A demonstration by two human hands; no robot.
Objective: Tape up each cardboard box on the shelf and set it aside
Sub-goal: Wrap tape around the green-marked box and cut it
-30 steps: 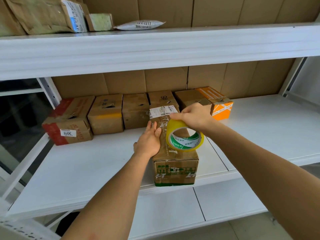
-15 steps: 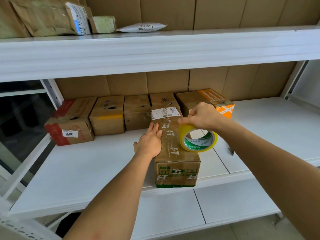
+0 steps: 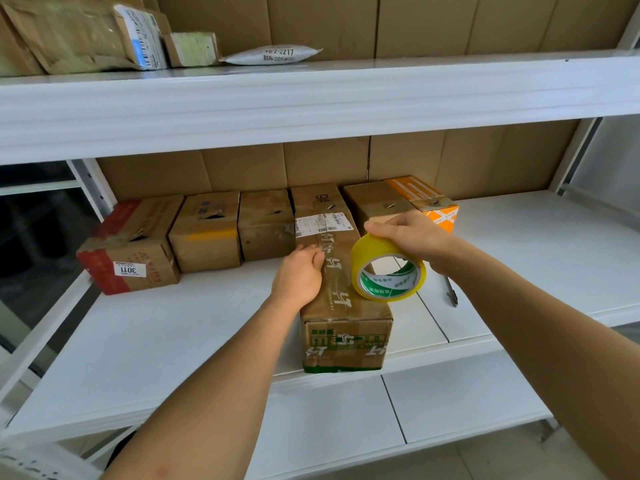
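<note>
White metal shelving (image 3: 145, 341) filled the view, backed with brown cardboard sheets; a long cardboard box (image 3: 341, 296) lay on the middle shelf at the centre, its near end at the front edge and its far end among a row of five other boxes (image 3: 207, 230) along the back, running from nine o'clock to one o'clock. The left hand (image 3: 299, 278) rested on the box's top left edge, fingers curled over onto the lid, pressing rather than gripping; the right hand (image 3: 408, 237) held a yellow tape roll (image 3: 388, 271) upright at the box's right side, at about three o'clock from the lid, its grip closed over the roll's top rim with thumb and fingers. A small dark tool (image 3: 450, 292) lay on the shelf just right of the roll; what it was could not be told. On the upper shelf at eleven o'clock lay padded envelopes (image 3: 76, 36) and a white parcel bag (image 3: 273, 55).
</note>
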